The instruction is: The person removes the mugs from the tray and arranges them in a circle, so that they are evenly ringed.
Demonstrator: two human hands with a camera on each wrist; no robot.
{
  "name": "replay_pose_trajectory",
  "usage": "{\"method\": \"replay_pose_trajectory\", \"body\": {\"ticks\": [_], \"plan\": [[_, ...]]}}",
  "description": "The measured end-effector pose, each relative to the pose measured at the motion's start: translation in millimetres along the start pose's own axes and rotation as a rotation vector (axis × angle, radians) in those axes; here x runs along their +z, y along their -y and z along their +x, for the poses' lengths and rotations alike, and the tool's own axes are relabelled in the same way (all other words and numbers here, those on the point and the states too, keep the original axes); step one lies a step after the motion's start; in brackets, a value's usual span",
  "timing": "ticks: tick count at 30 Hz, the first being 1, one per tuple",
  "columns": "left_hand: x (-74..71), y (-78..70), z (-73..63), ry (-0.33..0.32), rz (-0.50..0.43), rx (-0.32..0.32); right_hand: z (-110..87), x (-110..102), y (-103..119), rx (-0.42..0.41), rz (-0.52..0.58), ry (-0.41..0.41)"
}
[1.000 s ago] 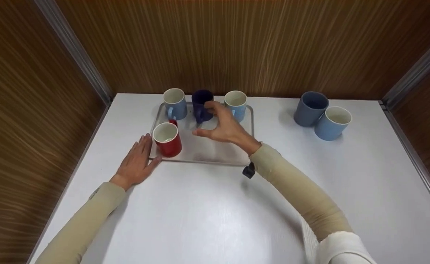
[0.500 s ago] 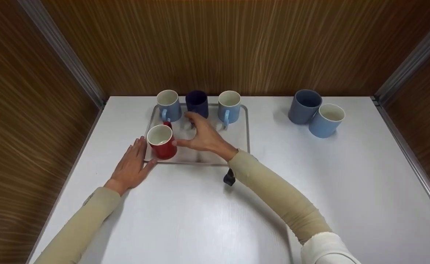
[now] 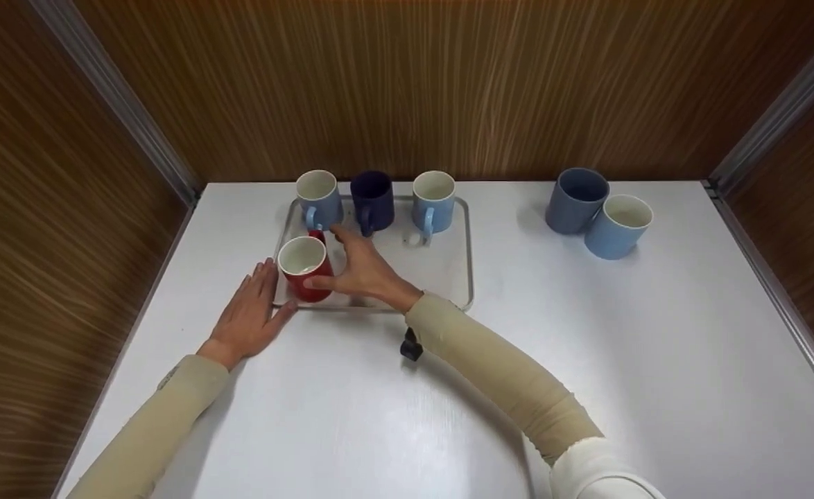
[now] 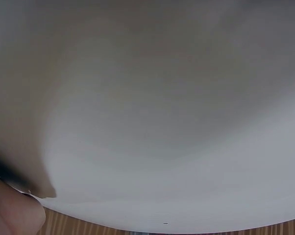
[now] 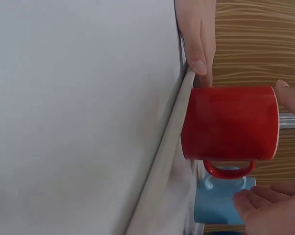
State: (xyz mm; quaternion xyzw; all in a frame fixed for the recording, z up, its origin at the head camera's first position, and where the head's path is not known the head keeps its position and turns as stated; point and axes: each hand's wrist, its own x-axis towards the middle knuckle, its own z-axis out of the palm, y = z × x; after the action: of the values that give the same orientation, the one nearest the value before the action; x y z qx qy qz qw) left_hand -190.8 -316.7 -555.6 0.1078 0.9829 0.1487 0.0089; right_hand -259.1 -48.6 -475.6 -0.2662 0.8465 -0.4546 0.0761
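Note:
A red mug (image 3: 295, 278) with a white inside stands at the front left corner of a pale tray (image 3: 442, 267), its handle turned to the back. My right hand (image 3: 365, 272) is spread around it: thumb over its front, fingers extended beside the handle. In the right wrist view, thumb and fingers lie on either side of the red mug (image 5: 231, 122) near its rim. Flat on the table, my left hand (image 3: 244, 319) rests against the tray's left front corner. The left wrist view is mostly blurred, with a bit of finger (image 4: 20, 215) at lower left.
Along the tray's back stand a light blue mug (image 3: 322, 211), a navy mug (image 3: 379, 209) and another light blue mug (image 3: 443, 211). To the right, a grey-blue mug (image 3: 570, 208) and a light blue mug (image 3: 613, 239) stand close together. Wood-grain panels (image 3: 448, 90) enclose the table.
My right hand has moved left and toward me, from near the navy mug to around the red mug. The left hand stays in place; the head view has shifted slightly.

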Motion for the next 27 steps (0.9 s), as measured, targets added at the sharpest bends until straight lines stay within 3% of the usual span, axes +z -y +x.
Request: {"method": "replay_pose_trajectory", "body": {"ticks": [10, 19, 27], "plan": [[-1.2, -1.8, 4.2, 0.015, 0.000, 0.002, 6.7, 22, -5, -0.059, 0.117, -0.005], [0.4, 0.6, -0.4, -0.001, 0.008, 0.004, 10.8, 37, -8, -0.049, 0.208, -0.018], [1.3, 1.6, 0.8, 0.000, 0.012, 0.006, 9.8, 42, -8, -0.007, 0.199, -0.049]]}}
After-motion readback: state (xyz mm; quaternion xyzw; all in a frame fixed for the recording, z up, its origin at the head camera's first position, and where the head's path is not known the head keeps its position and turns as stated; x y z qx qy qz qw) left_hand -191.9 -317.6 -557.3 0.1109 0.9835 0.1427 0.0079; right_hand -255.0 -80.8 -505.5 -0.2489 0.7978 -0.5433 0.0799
